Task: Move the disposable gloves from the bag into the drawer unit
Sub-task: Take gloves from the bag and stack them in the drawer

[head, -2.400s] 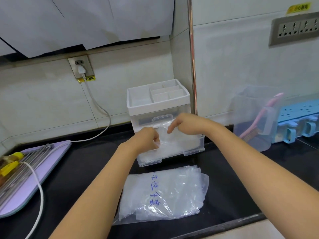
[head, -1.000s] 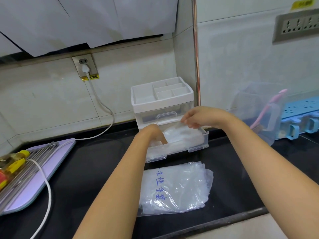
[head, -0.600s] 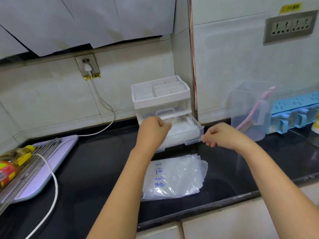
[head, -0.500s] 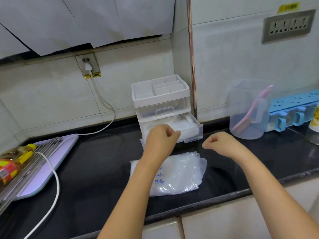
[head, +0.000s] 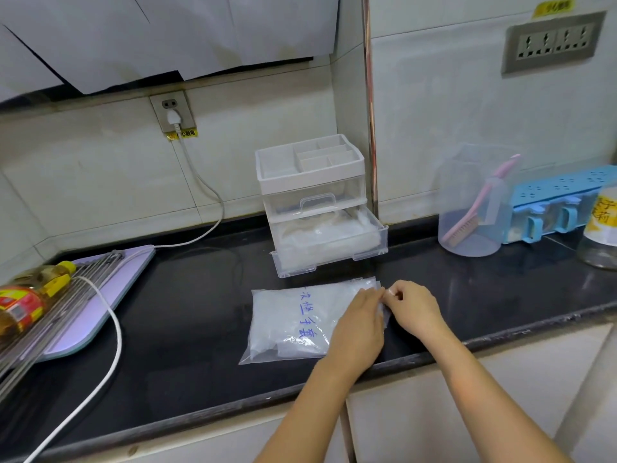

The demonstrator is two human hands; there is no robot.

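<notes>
We are finding the left hand [head: 359,324] and right hand [head: 415,310] each pinching the mouth of the bag [head: 293,324], on the desk [head: 187,312] just before the drawer unit [head: 310,182]. Its lower drawer [head: 334,259] is standing open, holding gloves [head: 320,237]. We are judging another batch is being fetched: the mouth needs parting, then reaching in.
</notes>
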